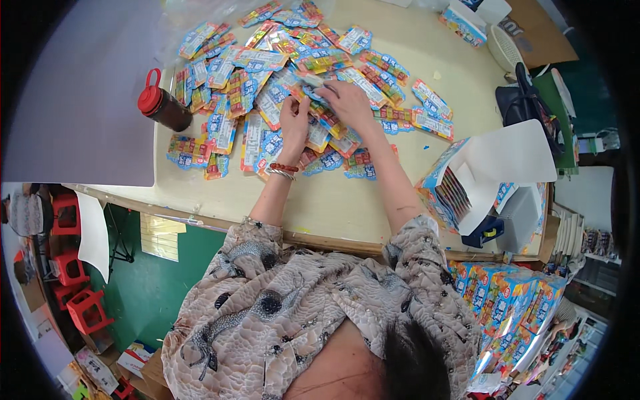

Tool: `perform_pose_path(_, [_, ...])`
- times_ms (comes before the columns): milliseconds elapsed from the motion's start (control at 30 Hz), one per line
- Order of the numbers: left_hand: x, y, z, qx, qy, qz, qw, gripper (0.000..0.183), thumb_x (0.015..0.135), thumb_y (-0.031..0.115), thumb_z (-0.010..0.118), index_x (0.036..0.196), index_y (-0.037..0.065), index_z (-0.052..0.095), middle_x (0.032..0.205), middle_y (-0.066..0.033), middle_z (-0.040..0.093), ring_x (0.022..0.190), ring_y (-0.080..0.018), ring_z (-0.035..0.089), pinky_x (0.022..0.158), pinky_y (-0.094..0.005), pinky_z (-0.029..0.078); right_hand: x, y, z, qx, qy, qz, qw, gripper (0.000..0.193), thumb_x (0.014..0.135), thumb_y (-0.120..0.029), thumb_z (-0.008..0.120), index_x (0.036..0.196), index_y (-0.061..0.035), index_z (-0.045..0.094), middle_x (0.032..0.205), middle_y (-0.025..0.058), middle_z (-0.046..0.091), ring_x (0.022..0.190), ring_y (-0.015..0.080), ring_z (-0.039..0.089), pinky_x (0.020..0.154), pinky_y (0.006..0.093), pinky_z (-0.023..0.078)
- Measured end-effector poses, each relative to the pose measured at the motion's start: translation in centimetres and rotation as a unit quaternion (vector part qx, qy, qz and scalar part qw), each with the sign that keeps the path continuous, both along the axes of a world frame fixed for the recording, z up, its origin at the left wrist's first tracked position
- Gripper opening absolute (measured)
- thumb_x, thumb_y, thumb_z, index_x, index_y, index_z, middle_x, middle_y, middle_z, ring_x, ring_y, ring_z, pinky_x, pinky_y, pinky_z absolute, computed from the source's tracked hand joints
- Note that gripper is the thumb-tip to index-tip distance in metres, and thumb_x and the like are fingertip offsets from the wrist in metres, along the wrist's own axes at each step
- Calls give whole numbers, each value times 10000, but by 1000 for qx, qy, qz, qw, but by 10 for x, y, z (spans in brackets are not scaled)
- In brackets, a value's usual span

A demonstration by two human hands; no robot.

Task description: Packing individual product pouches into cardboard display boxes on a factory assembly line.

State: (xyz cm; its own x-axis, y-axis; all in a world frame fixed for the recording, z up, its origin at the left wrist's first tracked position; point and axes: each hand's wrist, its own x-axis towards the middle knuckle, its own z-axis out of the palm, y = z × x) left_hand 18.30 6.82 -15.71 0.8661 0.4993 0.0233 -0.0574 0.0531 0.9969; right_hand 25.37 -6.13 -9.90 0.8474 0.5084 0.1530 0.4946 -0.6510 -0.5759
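Observation:
A loose heap of flat candy packets (260, 61), blue-edged with red and yellow sweets, spreads over the pale table in front of me. My left hand (294, 125), with a red bead bracelet and a silver bangle at its wrist, is closed at the heap's middle. Beside it, my right hand (348, 105) reaches in palm down, its fingers bent over the pale end of a packet (309, 81). Both sets of fingertips meet around this packet, and the hands partly hide it. Another packet (327, 121) lies just under the right hand.
A dark bottle with a red lid (151, 100) stands left of the heap. At the right are an open display box (456, 190) with packets inside, a blue tape dispenser (484, 231) and a dark bag (523, 103). Wrapped boxes (500, 300) are stacked below; red stools (87, 310) stand left.

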Motion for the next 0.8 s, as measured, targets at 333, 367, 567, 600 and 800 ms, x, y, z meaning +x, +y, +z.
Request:
perform_pose_path(333, [-6,11,-5,-187,-41,-74,979,143,949,176,572,1000,43,577,910,12,596,815,-54,512,716,-228,415,32,-27,-10,28,71,26,997,352,863,-255,599,1173,-90,618,934,165,669,878,346,634,759,409,487])
perform_pose_path(367, [-6,16,-12,-199,-46,-101,974,135,942,162,588,1021,51,590,987,7,629,875,-56,549,766,-226,434,32,-31,-16,68,21,19,997,334,852,-225,611,1153,-83,626,933,166,669,867,353,631,745,406,487])
perform_pose_path(567, [-20,10,5,-222,-106,-109,963,76,923,136,608,967,74,609,932,40,596,884,-61,526,831,-241,419,-16,-40,-4,222,43,-73,971,292,865,-212,638,1081,-17,634,833,124,666,697,185,591,666,312,471])
perform_pose_path(600, [-21,13,1,-222,-104,-108,963,76,923,136,608,967,74,609,932,40,596,884,-61,526,831,-241,419,-25,-41,-4,271,92,-96,953,317,897,-219,617,1130,-4,617,912,69,658,803,139,580,747,285,457])
perform_pose_path(800, [-34,3,7,-222,-119,-102,962,46,922,100,599,923,58,617,1143,25,542,1017,-79,523,917,-278,413,-74,-38,-6,401,256,-90,875,420,993,-236,491,1317,30,480,1221,40,565,1102,94,501,959,251,394])
